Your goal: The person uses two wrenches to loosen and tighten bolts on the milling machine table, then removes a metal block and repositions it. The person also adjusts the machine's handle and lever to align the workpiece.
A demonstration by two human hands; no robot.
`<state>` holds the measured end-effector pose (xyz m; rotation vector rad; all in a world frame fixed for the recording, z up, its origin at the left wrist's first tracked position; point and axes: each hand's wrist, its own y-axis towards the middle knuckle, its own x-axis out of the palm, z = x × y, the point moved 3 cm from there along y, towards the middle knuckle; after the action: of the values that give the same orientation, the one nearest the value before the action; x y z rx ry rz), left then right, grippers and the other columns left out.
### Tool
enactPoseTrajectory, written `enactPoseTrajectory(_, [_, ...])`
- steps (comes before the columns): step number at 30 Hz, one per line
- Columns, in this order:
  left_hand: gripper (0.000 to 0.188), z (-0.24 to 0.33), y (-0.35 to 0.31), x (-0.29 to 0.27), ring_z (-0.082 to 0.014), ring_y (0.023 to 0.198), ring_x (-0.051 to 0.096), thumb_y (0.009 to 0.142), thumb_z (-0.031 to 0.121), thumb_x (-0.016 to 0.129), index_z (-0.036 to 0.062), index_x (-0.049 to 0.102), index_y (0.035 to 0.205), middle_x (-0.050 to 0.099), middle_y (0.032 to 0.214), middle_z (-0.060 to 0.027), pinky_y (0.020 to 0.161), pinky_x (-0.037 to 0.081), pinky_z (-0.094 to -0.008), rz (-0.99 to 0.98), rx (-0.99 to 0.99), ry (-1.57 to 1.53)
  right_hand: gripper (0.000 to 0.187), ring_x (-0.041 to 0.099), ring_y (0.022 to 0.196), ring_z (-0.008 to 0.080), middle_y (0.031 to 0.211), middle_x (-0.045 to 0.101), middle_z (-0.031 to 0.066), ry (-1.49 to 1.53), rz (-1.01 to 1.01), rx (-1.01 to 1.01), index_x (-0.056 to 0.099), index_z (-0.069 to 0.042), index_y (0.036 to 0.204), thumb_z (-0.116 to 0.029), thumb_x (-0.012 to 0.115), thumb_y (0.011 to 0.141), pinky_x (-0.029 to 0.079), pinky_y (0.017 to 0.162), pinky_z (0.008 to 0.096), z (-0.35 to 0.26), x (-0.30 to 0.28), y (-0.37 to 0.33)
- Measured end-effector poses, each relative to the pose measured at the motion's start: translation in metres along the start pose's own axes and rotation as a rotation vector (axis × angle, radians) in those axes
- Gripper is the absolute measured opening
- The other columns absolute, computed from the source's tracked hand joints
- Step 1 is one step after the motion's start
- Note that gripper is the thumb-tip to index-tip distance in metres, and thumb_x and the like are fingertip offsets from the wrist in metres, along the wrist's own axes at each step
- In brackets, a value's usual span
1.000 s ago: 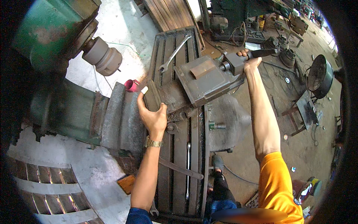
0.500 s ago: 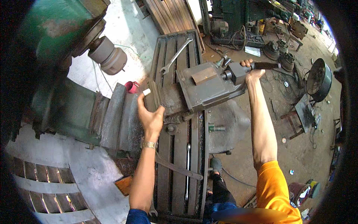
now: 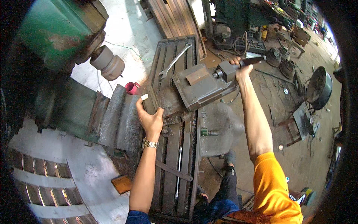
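A heavy dark machine vise (image 3: pixel 199 87) lies across a long slotted machine table (image 3: pixel 175 209). My left hand (image 3: pixel 151 121) grips the vise's left end, its thumb and a finger curled about the jaw. That finger has a white covering (image 3: pixel 144 97) at its tip. At the vise's right end my right hand (image 3: pixel 242 71) is closed round a dark crank handle (image 3: pixel 254 61), whose square block (image 3: pixel 226 71) fits on the screw. A rectangular metal piece (image 3: pixel 197 76) rests on top of the vise. My left fingers on the far side are partly hidden.
Two spanners, one large (image 3: pixel 174 61) and one slim (image 3: pixel 179 171), lie on the table with a flat bar (image 3: pixel 173 170). A green machine head with a round chuck (image 3: pixel 108 63) overhangs at left, near a red mug (image 3: pixel 131 88). Machinery parts and a black pan (image 3: pixel 320 88) stand on the right floor.
The whole view has shifted a little. My right hand and the crank handle appear farther left and slightly higher. Both hands keep their hold.
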<state>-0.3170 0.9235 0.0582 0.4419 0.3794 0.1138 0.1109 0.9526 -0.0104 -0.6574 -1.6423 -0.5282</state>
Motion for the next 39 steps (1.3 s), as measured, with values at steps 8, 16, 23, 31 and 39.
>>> enactPoseTrajectory(8, [0.079,-0.013,0.025,-0.024,-0.0268,0.130,0.042,0.070,-0.006,0.068,0.0055,0.031,0.139,0.045,0.136,-0.0166,0.111,0.030,-0.0381,-0.247,-0.066,-0.137,0.032,0.034,0.055,0.0146,0.057,0.037,0.0017,-0.075,-0.268,0.168,0.042,-0.011,0.067,-0.032,0.052,0.088,0.035,0.066,0.0325,-0.025,0.006,-0.106])
enactPoseTrajectory(16, [0.105,-0.027,0.061,-0.035,-0.0249,0.142,0.032,0.062,0.009,0.073,0.0076,0.022,0.153,0.036,0.153,-0.0148,0.114,0.027,-0.0344,-0.413,-0.228,-0.076,0.035,0.043,0.057,0.0260,0.052,0.044,0.0114,-0.177,-0.019,0.305,0.046,-0.007,0.065,-0.037,0.048,0.082,0.038,0.065,0.0379,-0.037,0.015,-0.204])
enactPoseTrajectory(23, [0.107,-0.038,0.075,-0.038,-0.0276,0.141,0.034,0.061,0.014,0.082,0.0091,0.028,0.153,0.040,0.150,-0.0180,0.116,0.023,-0.0371,-0.442,-0.262,-0.042,0.027,0.040,0.045,0.0218,0.048,0.042,0.0092,-0.181,0.168,0.282,0.046,-0.007,0.063,-0.027,0.047,0.081,0.042,0.057,0.0350,-0.039,0.019,-0.238])
enactPoseTrajectory(31, [0.101,-0.038,0.058,-0.036,-0.0320,0.137,0.040,0.061,0.016,0.085,0.0113,0.035,0.149,0.042,0.147,-0.0225,0.116,0.026,-0.0409,-0.300,-0.235,-0.060,0.032,0.042,0.044,0.0194,0.053,0.042,0.0063,-0.165,0.355,0.039,0.045,-0.008,0.062,-0.025,0.040,0.088,0.042,0.047,0.0350,-0.037,0.018,-0.213])
enactPoseTrajectory(39, [0.091,0.004,0.015,-0.010,-0.0262,0.135,0.043,0.060,-0.001,0.070,-0.0049,0.036,0.144,0.047,0.143,-0.0186,0.114,0.030,-0.0366,-0.021,-0.372,0.040,0.039,0.036,0.047,0.0177,0.045,0.037,0.0020,-0.237,0.086,0.301,0.042,-0.014,0.062,-0.037,0.043,0.093,0.039,0.076,0.0364,-0.016,0.032,-0.071])
